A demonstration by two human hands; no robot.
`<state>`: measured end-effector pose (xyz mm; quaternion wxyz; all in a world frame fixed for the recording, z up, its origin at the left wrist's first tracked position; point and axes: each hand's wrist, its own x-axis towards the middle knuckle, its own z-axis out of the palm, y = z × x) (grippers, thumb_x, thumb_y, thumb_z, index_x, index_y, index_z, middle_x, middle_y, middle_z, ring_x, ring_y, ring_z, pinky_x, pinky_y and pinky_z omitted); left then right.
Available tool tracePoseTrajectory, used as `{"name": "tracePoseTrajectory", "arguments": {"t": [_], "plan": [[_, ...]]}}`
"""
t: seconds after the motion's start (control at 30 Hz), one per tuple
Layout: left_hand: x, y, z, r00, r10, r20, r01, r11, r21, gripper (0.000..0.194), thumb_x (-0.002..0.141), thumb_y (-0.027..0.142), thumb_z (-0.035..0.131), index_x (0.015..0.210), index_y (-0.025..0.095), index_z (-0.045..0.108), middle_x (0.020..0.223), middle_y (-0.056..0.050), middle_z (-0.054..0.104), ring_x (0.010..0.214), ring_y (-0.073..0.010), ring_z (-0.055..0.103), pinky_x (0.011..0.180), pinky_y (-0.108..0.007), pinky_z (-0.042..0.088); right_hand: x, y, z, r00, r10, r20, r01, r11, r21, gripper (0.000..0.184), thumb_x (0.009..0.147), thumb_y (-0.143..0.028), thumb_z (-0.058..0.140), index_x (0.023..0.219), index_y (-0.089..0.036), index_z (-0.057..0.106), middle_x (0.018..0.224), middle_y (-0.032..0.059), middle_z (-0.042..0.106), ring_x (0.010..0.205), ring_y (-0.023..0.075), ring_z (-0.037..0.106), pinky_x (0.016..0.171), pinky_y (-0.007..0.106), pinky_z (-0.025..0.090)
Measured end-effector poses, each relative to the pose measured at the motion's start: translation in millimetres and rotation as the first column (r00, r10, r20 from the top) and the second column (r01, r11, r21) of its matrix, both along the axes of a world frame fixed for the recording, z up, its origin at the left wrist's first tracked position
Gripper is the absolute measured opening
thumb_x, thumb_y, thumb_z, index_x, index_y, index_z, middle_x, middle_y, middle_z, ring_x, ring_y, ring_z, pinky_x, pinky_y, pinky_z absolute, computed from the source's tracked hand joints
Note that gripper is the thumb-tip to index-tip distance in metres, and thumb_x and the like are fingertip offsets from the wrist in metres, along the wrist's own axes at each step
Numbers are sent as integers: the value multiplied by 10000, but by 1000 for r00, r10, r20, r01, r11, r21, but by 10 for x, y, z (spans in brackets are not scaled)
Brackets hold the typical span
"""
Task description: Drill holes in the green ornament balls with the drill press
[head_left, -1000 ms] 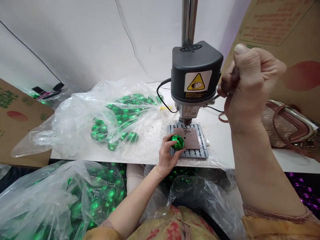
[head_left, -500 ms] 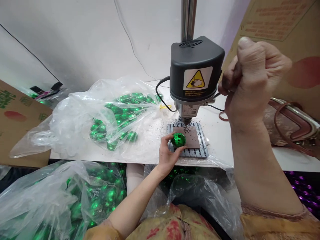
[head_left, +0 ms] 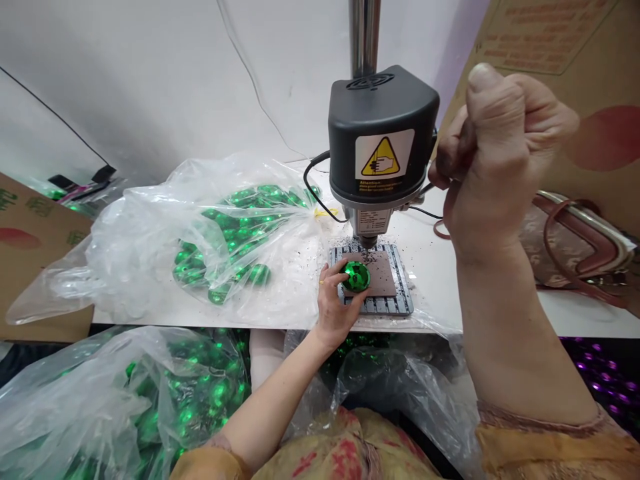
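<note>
A shiny green ball (head_left: 357,277) with dark patches sits between the thumb and fingers of my left hand (head_left: 336,303). It rests at the front of a brown square pad (head_left: 385,281) on the slotted metal base (head_left: 401,299) of a small drill press (head_left: 383,147). The press's chuck (head_left: 369,241) is above and just behind the ball, apart from it. My right hand (head_left: 503,143) is raised on the right, its fingers closed around the press's feed lever (head_left: 427,189). Most of the lever is hidden by that hand.
Dark shavings (head_left: 345,239) lie around the base. On the left, a clear plastic bag (head_left: 135,233) holds green balls (head_left: 240,230); another bag (head_left: 95,400) is below the table edge. A cardboard box (head_left: 545,40) and a handbag (head_left: 575,247) stand right.
The view has shifted slightly. My left hand has moved the green ball a little toward the chuck and its fingers have shifted on it. My right hand stays closed at the lever.
</note>
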<state>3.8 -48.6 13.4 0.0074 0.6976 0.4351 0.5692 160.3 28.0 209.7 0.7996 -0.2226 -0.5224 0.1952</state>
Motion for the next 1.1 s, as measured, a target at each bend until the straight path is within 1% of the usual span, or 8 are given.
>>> {"name": "tracePoseTrajectory", "arguments": {"t": [0.17, 0.37, 0.43, 0.5, 0.57, 0.73, 0.97, 1.1], "plan": [[-38, -22, 32, 999, 18, -48, -17, 999, 28, 426, 806, 229, 764, 1081, 245, 440, 1234, -119, 662, 1185, -256, 652, 1080, -606, 443, -9, -22, -2, 1000, -1, 6, 1, 1000, -8, 423, 855, -302, 586, 521, -219, 340, 426, -59, 321, 351, 78, 305, 355, 295, 201], [-59, -49, 6, 997, -7, -80, 10, 999, 40, 436, 796, 185, 767, 1092, 250, 453, 1270, -119, 645, 1220, -264, 626, 1118, -619, 390, 7, -2, 4, 1000, -4, 4, 4, 1000, 11, 425, 840, -327, 612, 530, -215, 343, 434, -64, 314, 352, 68, 305, 354, 281, 204], [-47, -32, -8, 1000, -8, -24, 7, 999, -36, 437, 790, 225, 778, 1096, 244, 466, 1253, -118, 644, 1205, -273, 629, 1085, -592, 430, 3, 7, 2, 1000, -8, -5, 8, 1000, 25, 435, 838, -333, 613, 525, -214, 334, 428, -67, 311, 344, 62, 297, 345, 271, 200], [-33, 2, -26, 998, 10, 59, -1, 989, -151, 446, 782, 271, 785, 1111, 233, 485, 1215, -118, 647, 1166, -279, 641, 1004, -530, 503, -1, 12, -2, 1000, -8, -2, 8, 1000, 25, 445, 829, -349, 627, 524, -215, 333, 428, -68, 320, 339, 60, 296, 337, 269, 206], [-21, 36, -46, 996, 26, 91, -7, 979, -205, 431, 786, 281, 776, 1113, 224, 501, 1192, -117, 651, 1145, -282, 645, 955, -498, 531, 1, 13, -5, 1000, -7, 5, 7, 1000, 17, 449, 821, -360, 640, 521, -213, 342, 432, -64, 331, 340, 63, 306, 335, 272, 216], [-6, 27, -61, 999, 3, -47, -5, 999, -54, 388, 814, 225, 748, 1101, 235, 487, 1256, -120, 645, 1227, -274, 616, 1103, -604, 414, 23, 25, -8, 1000, -10, 22, 10, 1000, 10, 476, 818, -408, 652, 510, -212, 346, 427, -60, 333, 342, 71, 318, 334, 281, 219], [-4, -42, -12, 994, 19, -105, -17, 1000, 25, 437, 804, 183, 755, 1131, 246, 472, 1266, -133, 649, 1237, -278, 619, 1104, -626, 396, 23, 35, -2, 1000, 12, -1, -12, 1000, 22, 464, 798, -406, 677, 516, -227, 355, 421, -58, 334, 343, 91, 306, 335, 309, 215], [-21, -56, 3, 992, 30, -124, -26, 999, 39, 445, 802, 174, 756, 1130, 257, 468, 1266, -135, 648, 1231, -276, 622, 1107, -638, 383, 18, 35, -8, 1000, 24, -6, -24, 999, 28, 468, 794, -409, 682, 514, -225, 354, 415, -62, 336, 334, 88, 305, 327, 306, 201]]}}
